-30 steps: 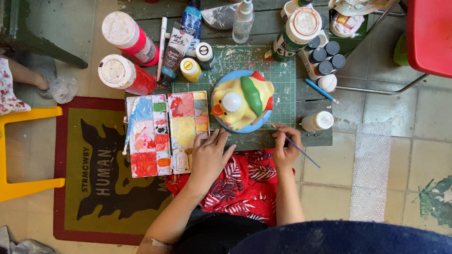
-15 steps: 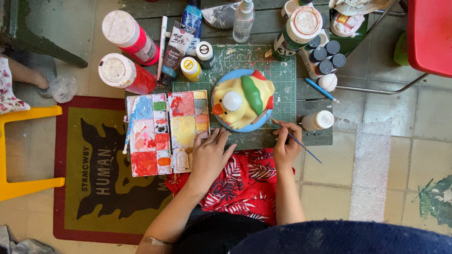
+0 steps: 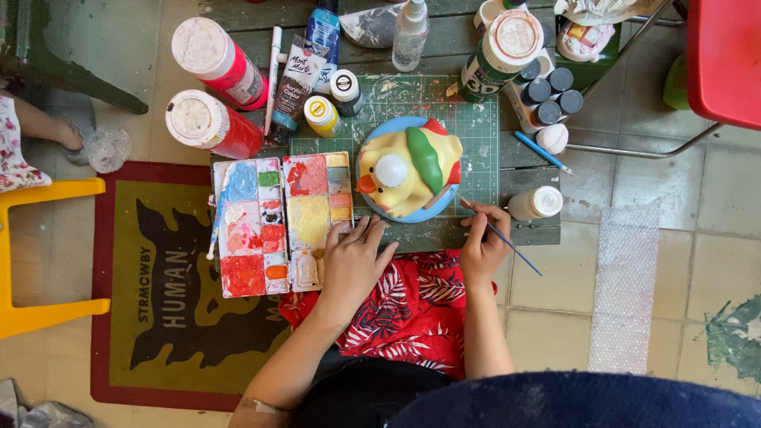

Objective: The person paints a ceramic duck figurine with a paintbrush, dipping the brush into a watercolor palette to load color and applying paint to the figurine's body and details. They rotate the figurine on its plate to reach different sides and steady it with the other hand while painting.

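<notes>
A yellow duck figure [image 3: 404, 168] with a green scarf, red details and an orange beak sits on a round blue base on a green cutting mat [image 3: 476, 135]. My right hand [image 3: 482, 242] holds a thin paintbrush [image 3: 503, 238], its tip close to the duck's lower right side. My left hand [image 3: 350, 261] rests flat, fingers spread, on the table's near edge beside a paint palette [image 3: 281, 222] smeared with red, yellow, blue and pink.
Two red paint bottles [image 3: 212, 91] with white caps lie left of the mat. Paint tubes, small bottles, a spray bottle [image 3: 411, 33] and dark-capped jars [image 3: 547, 95] crowd the table's far side. A yellow chair [image 3: 40, 254] stands left, a red chair [image 3: 721, 55] right, a rug below.
My right hand has shifted slightly, bringing the brush tip nearer the duck's lower right side. My left hand and the duck have stayed put.
</notes>
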